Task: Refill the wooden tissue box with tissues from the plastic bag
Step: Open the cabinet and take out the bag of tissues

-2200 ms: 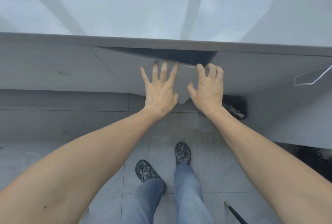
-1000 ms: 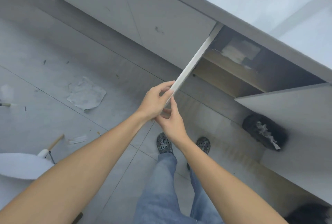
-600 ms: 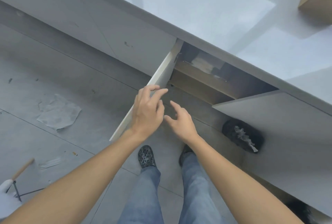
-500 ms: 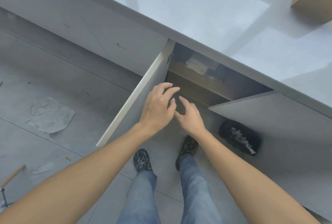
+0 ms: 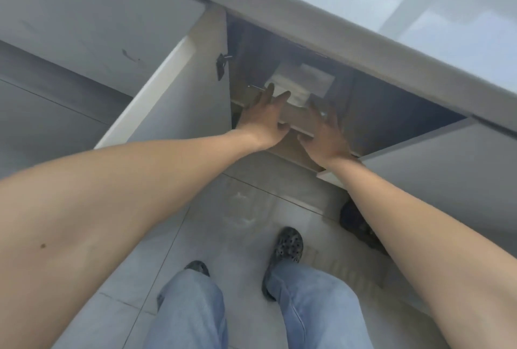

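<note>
Tissues (image 5: 300, 84) on cabinet shelf (image 5: 296, 120); left hand (image 5: 263, 119), right hand (image 5: 326, 136) reaching, spread.

count, per kind:
- hands: two, left hand (image 5: 263, 120) and right hand (image 5: 326, 136), both with fingers spread at the shelf edge.
- open cabinet doors: two, left door (image 5: 179, 96) and right door (image 5: 436, 164).
- shelf (image 5: 296, 124): one.
- pale wrapped pack (image 5: 302, 84) on the shelf: one; contents blurred.
- hinge (image 5: 222, 66): one.
- shoes: two, left shoe (image 5: 197, 267) and right shoe (image 5: 285, 248).
- desk (image 5: 363, 7): one.
</note>
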